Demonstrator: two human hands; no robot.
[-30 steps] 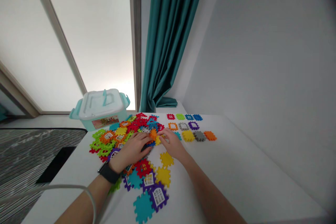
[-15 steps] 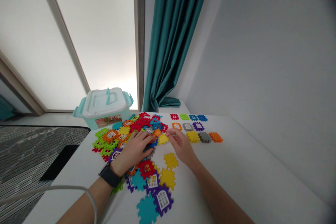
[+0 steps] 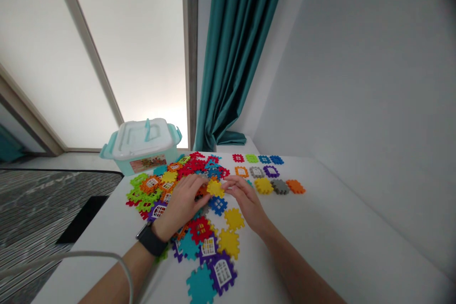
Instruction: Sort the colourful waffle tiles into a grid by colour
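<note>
A yellow notched-edge plastic tile [image 3: 215, 188] is between my two hands, above the pile of interlocking tiles. My left hand [image 3: 185, 195], with a dark watch at the wrist, has its thumb and fingertips at the tile's left edge. An orange tile [image 3: 202, 191] shows in the gap between that thumb and the fingers. My right hand [image 3: 246, 199] pinches the same yellow tile from the right with its fingertips. Just below lies a blue window tile [image 3: 218, 205]. Nearer to me are more yellow tiles [image 3: 234, 219] and a red window tile [image 3: 200, 229].
Sorted tiles lie in rows at the back right, with a yellow tile [image 3: 263, 185], a grey tile [image 3: 280, 186] and an orange tile [image 3: 295, 186] nearest. A lidded box [image 3: 147, 140] stands at the back left. A pale cable [image 3: 89, 254] crosses the lower left.
The yellow tile has moved left, toward my left hand, and the blue window tile below now shows more fully. My right fingers have shifted slightly left and closed on the yellow tile.
</note>
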